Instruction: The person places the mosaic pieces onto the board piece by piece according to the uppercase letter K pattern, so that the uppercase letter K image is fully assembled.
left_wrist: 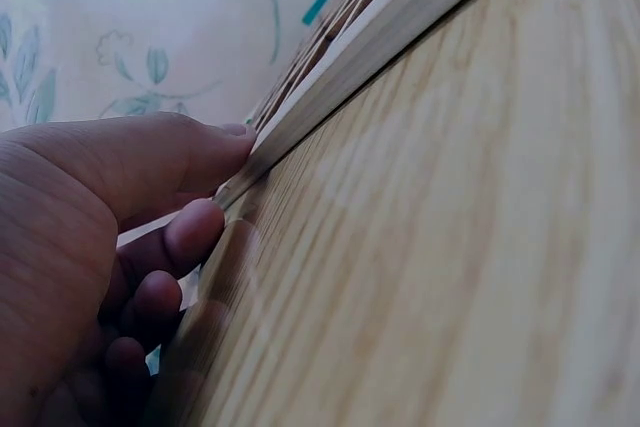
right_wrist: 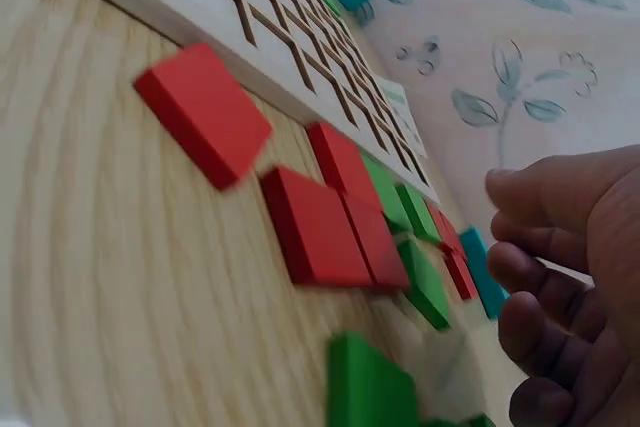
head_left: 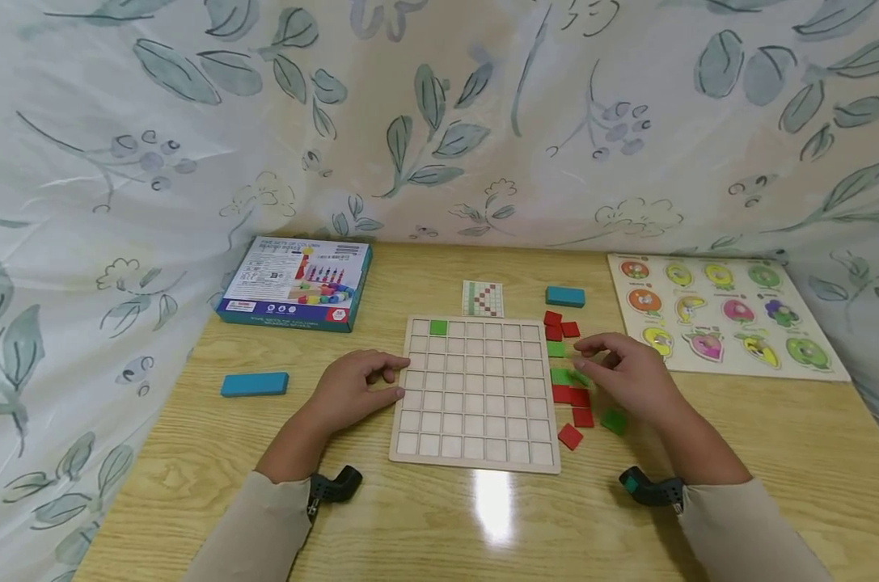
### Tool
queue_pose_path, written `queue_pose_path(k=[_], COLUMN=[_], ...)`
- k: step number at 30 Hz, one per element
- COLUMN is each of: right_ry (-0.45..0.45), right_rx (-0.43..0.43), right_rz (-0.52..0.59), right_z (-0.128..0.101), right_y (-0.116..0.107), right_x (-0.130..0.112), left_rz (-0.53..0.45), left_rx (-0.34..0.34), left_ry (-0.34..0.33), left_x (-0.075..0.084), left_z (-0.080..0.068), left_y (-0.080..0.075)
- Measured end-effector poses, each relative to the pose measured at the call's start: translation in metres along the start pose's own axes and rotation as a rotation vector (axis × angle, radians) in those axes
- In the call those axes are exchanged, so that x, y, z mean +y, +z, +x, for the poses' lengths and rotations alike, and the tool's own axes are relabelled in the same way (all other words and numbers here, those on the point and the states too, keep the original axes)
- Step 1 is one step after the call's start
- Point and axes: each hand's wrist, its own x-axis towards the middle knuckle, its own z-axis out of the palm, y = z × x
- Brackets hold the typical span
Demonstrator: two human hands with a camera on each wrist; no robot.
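Observation:
A wooden grid board (head_left: 475,436) lies at the table's middle, with one green tile (head_left: 437,327) in its top row. My left hand (head_left: 394,380) holds the board's left edge; in the left wrist view the thumb (left_wrist: 215,147) lies on the rim (left_wrist: 400,22) and the fingers curl beside it. My right hand (head_left: 588,356) hovers over loose red tiles (head_left: 583,417) and green tiles (head_left: 555,349) right of the board. In the right wrist view its fingers (right_wrist: 530,267) are loosely curled above the red tiles (right_wrist: 315,227) and hold nothing.
A small pattern card (head_left: 483,297) and a blue block (head_left: 564,297) lie behind the board. Another blue block (head_left: 254,384) and a game box (head_left: 293,283) are at the left. A fruit peg puzzle (head_left: 723,315) fills the right side. Leaf-print cloth hangs all around.

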Motion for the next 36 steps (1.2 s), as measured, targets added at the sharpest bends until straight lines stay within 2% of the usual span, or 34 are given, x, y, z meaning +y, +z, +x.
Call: queue_pose_path(k=[7, 19, 28, 36], right_ry=[0.020, -0.019, 0.004, 0.011], right_rx=[-0.022, -0.066, -0.083, -0.101], right_rz=[-0.061, -0.204, -0.213, -0.146], right_z=[-0.001, 0.000, 0.003, 0.004], right_y=[-0.008, -0.005, -0.003, -0.005], right_x=[0.008, 0.015, 0.013, 0.009], left_rz=[-0.008, -0.011, -0.004, 0.008], left_rx=[0.007, 0.008, 0.007, 0.001], left_ry=[-0.001, 0.001, 0.008, 0.008], left_x=[0.000, -0.001, -0.001, -0.001], left_z=[0.000, 0.000, 0.000, 0.001], left_y=[-0.001, 0.000, 0.000, 0.000])
